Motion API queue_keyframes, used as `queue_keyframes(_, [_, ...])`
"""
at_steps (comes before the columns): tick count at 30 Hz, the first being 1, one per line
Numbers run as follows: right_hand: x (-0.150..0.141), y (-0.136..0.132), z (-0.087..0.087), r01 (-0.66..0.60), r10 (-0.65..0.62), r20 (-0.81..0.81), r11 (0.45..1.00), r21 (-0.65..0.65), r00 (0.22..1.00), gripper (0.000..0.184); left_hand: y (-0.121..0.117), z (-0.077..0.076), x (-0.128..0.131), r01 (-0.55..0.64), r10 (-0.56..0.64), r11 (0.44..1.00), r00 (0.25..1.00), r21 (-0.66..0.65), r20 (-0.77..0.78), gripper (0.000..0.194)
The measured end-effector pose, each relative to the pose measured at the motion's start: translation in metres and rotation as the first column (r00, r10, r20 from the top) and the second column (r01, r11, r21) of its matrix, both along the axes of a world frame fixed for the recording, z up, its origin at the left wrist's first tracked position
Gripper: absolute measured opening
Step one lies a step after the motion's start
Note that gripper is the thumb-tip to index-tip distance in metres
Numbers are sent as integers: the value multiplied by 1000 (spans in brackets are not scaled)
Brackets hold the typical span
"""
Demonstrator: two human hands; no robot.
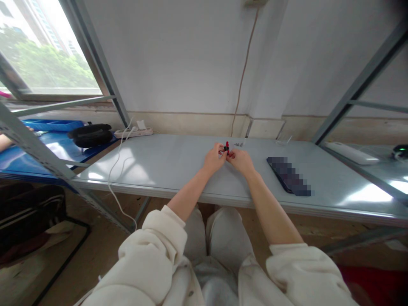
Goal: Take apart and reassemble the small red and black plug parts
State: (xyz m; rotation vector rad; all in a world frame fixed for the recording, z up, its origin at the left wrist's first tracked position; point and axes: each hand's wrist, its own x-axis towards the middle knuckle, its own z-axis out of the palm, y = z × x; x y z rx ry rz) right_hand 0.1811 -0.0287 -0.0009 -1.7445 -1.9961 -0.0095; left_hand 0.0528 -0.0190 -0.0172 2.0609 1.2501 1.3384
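Over the grey table, both hands meet around a small red and black piece, too small for me to tell its kind. My left hand closes its fingers on the piece from the left. From the other side my right hand pinches at its lower part, where a bit of red shows by the fingertips. The red top of the piece points upward, and the fingers cover much of the rest. Just behind my right hand, a few tiny metallic bits lie on the table.
A dark, partly pixelated phone-like slab lies to the right. At the left, a white cable runs from a power strip over the table's front edge. Metal posts frame both sides. A blue table holds a black case.
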Motion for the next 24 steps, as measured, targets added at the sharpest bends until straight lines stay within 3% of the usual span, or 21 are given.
queue_keyframes(4, [0,2,-4,-65,65,-6,998,6,998,19,8,-5,1,41,-35,991,998,-130,50,36])
queue_keyframes(8, [1,4,-7,-100,100,1,995,-14,995,18,16,-7,-2,71,-62,973,997,-222,46,25])
queue_keyframes(14, [1,3,-6,-117,118,29,992,-42,993,19,15,-5,-6,136,-136,967,991,-217,19,21])
queue_keyframes(19, [-1,1,-5,-128,130,23,990,-62,991,20,24,5,-18,34,-58,987,987,-159,-148,22])
queue_keyframes(24, [0,-1,-3,-159,160,17,985,-62,987,18,46,21,-60,-151,121,985,949,-83,-290,31])
